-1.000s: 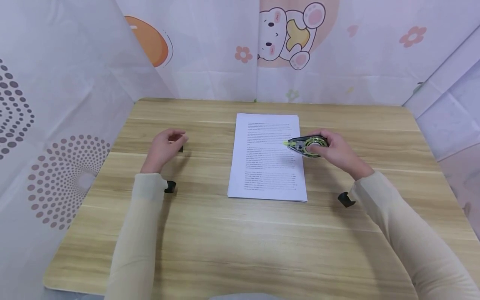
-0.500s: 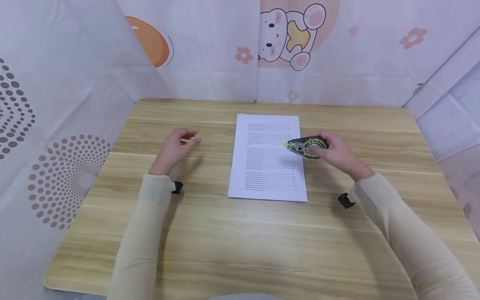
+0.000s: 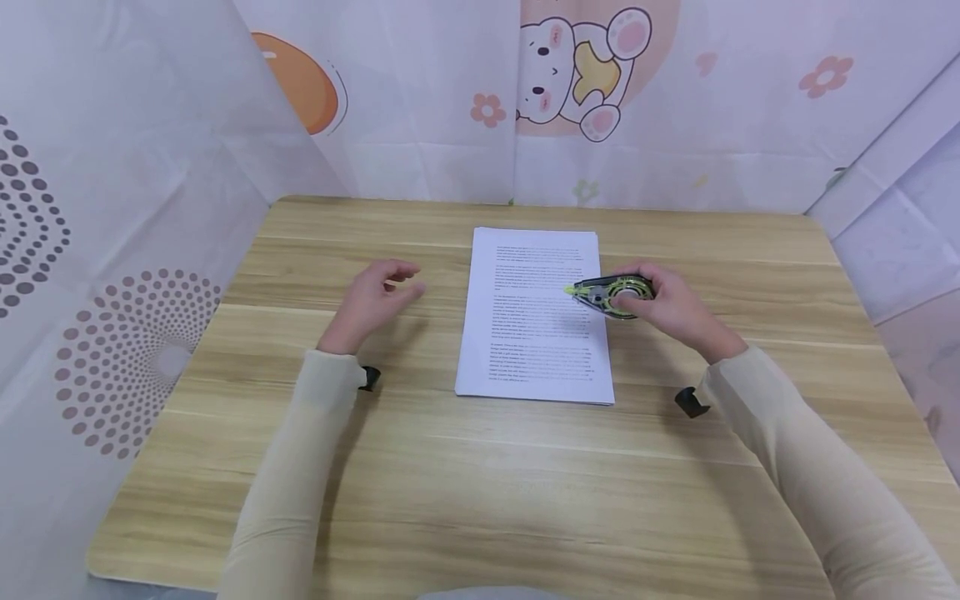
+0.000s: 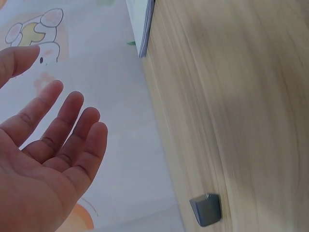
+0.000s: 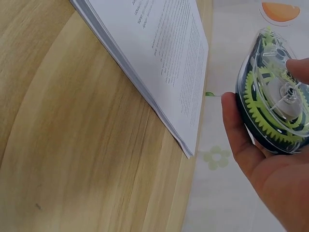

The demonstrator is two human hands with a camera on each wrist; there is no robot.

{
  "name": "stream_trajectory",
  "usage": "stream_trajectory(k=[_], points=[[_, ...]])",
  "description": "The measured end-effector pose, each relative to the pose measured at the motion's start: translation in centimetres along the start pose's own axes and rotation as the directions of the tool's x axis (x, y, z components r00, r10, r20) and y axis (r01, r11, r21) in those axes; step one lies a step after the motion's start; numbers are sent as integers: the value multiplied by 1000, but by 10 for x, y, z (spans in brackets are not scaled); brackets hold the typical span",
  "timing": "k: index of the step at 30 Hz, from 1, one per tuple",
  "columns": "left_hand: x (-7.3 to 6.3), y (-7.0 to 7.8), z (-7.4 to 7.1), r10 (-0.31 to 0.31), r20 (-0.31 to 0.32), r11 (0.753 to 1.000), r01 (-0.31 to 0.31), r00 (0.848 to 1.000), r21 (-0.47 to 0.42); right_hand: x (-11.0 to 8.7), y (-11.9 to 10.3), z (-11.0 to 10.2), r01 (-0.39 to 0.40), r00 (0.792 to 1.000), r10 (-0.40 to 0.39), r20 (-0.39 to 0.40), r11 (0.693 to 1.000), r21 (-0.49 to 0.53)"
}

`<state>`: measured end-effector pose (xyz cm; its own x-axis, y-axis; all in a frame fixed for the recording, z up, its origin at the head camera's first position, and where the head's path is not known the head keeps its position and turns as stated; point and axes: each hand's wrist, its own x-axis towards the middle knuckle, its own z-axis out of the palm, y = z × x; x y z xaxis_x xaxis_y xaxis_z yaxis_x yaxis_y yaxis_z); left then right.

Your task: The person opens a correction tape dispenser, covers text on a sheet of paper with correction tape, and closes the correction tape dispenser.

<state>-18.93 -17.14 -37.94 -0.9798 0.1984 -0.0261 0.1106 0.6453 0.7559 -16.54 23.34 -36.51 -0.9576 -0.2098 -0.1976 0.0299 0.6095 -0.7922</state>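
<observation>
1. Correction tape dispenser, clear-cased, green gears: held over the right part of the page, tip pointing left. It seems clear of the sheet, though the head view judges height poorly.
2. Right hand: clamped on the dispenser, thumb on its clear face. Risk: a loosened pinch could let the smooth case twist or drop.
3. Paper stack, printed, several sheets: flat on the counter, unpinned. Risk: sideways pressure from the tip could slide the top sheet off those beneath, with nothing bracing it.
4. Left hand: fingers lightly bent, thumb apart, holding nothing; raised over the counter, left of the stack. Risk: a careless landing on the near edge could fan the sheets.
5. Small dark block: on the counter, identity unclear. Risk: a low sweep of the left hand could knock it.
</observation>
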Motion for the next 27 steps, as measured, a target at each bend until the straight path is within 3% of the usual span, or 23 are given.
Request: stream_trajectory(k=[7,16,27], points=[[-1,8,8,23,54,1000,-22,998,-16,0,1,-1,17,1000,-17,11,1000,-4],[0,14,20,45,76,999,-45,996,-2,-1,-1,1,7,1000,-7,8,1000,-11],[2,20,34,99,164,995,-103,982,18,-1,1,3,-2,1000,2,22,1000,-4]])
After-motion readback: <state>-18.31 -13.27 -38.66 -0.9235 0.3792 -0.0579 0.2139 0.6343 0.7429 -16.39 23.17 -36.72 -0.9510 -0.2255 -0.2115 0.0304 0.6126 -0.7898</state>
